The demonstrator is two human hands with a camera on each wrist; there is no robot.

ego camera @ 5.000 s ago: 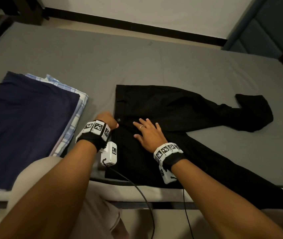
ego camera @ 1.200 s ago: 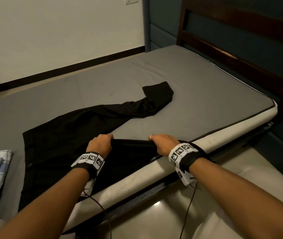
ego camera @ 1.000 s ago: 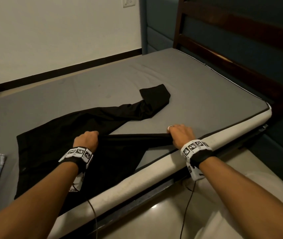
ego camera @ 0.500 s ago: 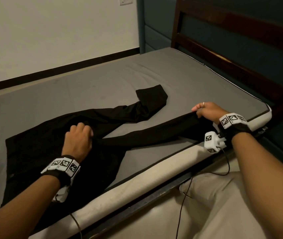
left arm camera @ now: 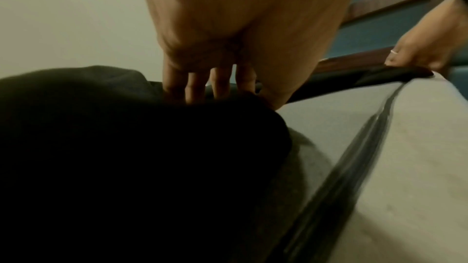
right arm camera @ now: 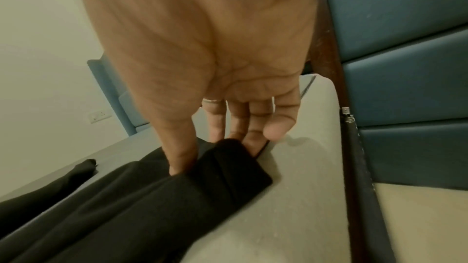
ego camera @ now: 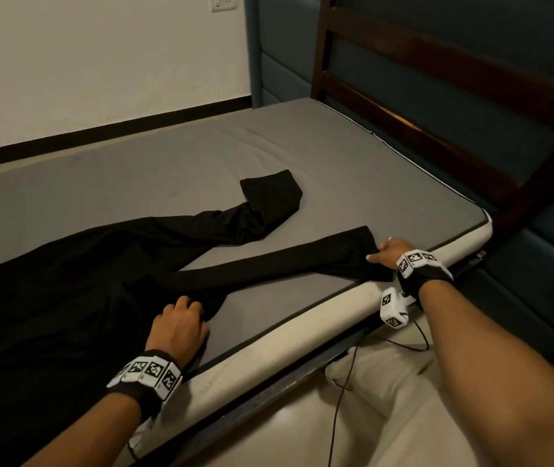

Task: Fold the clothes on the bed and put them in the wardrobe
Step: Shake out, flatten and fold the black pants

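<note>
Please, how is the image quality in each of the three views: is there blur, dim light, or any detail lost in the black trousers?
Head view: dim warm light, sharp enough, straight edges bowed by the wide lens; the black trousers show few folds. Left wrist view: soft, the mattress edge streaked with motion blur, the trousers nearly pure black. Right wrist view: the right hand is close and slightly soft, yet creases in the cloth remain readable.
</note>
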